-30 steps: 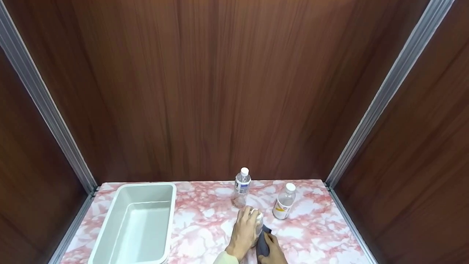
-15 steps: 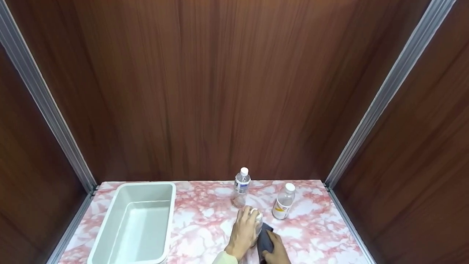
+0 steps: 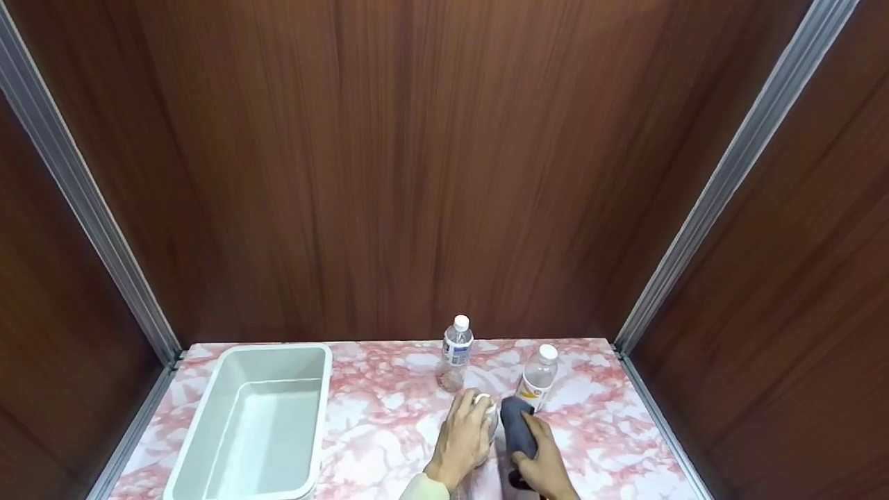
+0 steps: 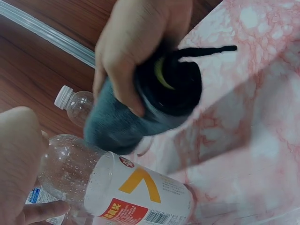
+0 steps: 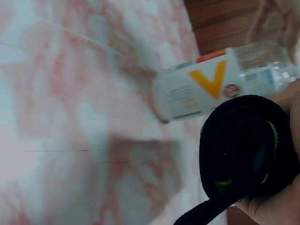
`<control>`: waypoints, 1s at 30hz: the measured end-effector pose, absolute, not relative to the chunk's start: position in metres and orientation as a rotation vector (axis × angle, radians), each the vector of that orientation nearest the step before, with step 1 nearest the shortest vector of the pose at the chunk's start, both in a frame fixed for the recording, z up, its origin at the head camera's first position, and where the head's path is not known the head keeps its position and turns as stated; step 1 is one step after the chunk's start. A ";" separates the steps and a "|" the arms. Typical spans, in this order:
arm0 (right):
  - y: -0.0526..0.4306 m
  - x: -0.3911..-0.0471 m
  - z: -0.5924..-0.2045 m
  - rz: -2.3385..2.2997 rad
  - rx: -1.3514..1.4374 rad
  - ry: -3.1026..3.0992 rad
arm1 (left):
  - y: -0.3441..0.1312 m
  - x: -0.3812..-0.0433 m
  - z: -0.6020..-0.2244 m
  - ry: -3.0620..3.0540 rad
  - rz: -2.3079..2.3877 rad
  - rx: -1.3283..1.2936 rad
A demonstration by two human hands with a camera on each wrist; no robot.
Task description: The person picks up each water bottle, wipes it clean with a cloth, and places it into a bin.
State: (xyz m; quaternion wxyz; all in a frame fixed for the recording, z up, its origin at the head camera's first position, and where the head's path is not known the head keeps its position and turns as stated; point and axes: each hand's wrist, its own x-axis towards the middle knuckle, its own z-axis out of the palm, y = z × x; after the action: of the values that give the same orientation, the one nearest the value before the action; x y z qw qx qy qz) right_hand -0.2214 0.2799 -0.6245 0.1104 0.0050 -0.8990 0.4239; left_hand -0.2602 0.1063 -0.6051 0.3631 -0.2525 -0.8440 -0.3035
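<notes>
At the far left of the marbled table (image 3: pixel 375 417) sits a pale tub (image 3: pixel 278 349), well apart from both hands; nothing in the pictures ties it to the work so far. Further right, towards the back wall, a clear bottle (image 3: pixel 456 354) with a blue-and-white label stands upright, white cap on. In front of it, the left hand (image 3: pixel 460 444) has its fingers curled over the upper part of the gripped bottle (image 4: pixel 112 180), which has a white, red and yellow label and appears to stand upright on the table. Just to the right of that bottle, the right hand (image 3: pixel 545 465) grips a dark roll (image 3: pixel 515 427), fingers wrapped about it, with a black strap (image 4: pixel 208 50) hanging from its hollow end; exactly what the roll is cannot be told. The roll is close beside the gripped bottle, though whether they touch is unclear. Furthest right, partly hidden by the roll, another capped bottle (image 3: pixel 540 378) stands with a similar yellow mark. The work looks underway: one bottle steadied, the roll in hand but not around or inside anything. The other two bottles stand untouched, and whether either has been dealt with cannot be judged.
</notes>
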 end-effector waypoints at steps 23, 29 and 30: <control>0.276 -0.229 -0.572 1.298 0.156 -2.578 | 0.105 -0.261 -0.601 -2.197 -0.800 -0.623; 0.274 -0.230 -0.573 1.301 0.197 -2.608 | 0.104 -0.261 -0.602 -2.200 -0.811 -0.651; 0.274 -0.231 -0.574 1.301 0.197 -2.614 | 0.104 -0.260 -0.602 -2.203 -0.815 -0.656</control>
State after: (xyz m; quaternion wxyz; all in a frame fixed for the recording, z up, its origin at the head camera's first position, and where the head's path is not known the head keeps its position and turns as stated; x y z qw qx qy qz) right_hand -0.2305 0.2736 -0.5736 0.1074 0.0670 -0.8880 0.4421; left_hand -0.2602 0.1043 -0.6022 0.3442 -0.2526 -0.8481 -0.3139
